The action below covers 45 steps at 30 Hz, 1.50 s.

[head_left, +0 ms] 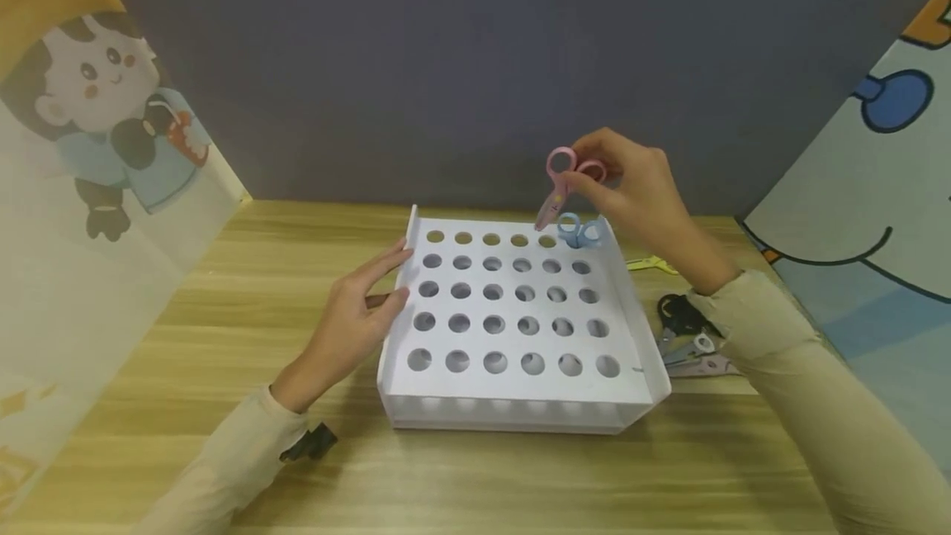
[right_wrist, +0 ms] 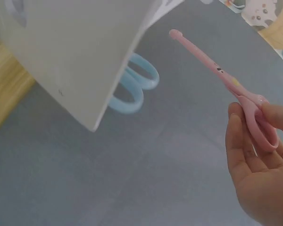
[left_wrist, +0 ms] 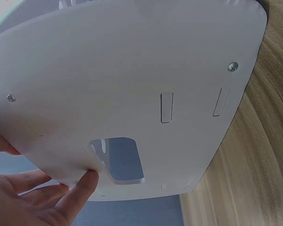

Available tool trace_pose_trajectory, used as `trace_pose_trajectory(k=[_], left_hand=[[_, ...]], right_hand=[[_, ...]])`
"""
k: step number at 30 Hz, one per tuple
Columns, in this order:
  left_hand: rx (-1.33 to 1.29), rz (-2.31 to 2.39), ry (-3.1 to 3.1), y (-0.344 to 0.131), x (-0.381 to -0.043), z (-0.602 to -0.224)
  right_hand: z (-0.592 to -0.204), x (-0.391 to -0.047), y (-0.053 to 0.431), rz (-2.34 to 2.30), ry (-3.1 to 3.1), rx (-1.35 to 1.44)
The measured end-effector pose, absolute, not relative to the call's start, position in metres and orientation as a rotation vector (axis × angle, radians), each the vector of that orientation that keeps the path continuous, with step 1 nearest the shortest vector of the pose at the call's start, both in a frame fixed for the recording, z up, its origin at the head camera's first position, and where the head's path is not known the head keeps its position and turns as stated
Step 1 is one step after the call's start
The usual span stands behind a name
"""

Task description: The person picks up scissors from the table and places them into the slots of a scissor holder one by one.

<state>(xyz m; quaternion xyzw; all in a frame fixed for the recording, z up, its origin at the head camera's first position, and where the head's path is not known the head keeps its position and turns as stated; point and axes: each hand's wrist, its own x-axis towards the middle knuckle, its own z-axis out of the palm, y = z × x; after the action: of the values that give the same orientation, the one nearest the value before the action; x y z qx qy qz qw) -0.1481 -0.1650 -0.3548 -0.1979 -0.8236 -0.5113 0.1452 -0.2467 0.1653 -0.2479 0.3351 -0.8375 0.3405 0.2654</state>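
A white rack [head_left: 513, 308] with rows of round holes stands on the table. My left hand [head_left: 360, 304] holds its left side wall at the upper edge; in the left wrist view one finger [left_wrist: 80, 193] presses the outer face beside a square cutout. Above the rack's back right part, my right hand [head_left: 624, 172] pinches pink scissors [head_left: 553, 209] by the handles. Their blades are closed and point down toward the back row. Blue scissors [head_left: 568, 229] stand in the back right corner hole, handles up; only the handles show in the right wrist view.
Right of the rack lie yellow scissors [head_left: 652, 264], black-handled scissors [head_left: 679, 314], white-handled scissors [head_left: 700, 345] and another pale pink pair [head_left: 706, 366], partly hidden by my right arm. A small black object [head_left: 321, 441] sits by my left sleeve. A grey wall [head_left: 446, 64] rises behind the table.
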Motion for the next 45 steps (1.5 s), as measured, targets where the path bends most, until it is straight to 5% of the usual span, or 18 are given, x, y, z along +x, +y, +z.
trace_pose_trajectory(k=[17, 45], left_hand=[[-0.568, -1.467, -2.365, -0.165, -0.147, -0.359], [-0.562, -1.449, -2.363, -0.165, -0.148, -0.357]], right_hand=[[-0.287, -0.269, 0.139, 0.83, -2.565, 1.024], [-0.296, -0.253, 0.166, 0.811, -2.602, 0.997]])
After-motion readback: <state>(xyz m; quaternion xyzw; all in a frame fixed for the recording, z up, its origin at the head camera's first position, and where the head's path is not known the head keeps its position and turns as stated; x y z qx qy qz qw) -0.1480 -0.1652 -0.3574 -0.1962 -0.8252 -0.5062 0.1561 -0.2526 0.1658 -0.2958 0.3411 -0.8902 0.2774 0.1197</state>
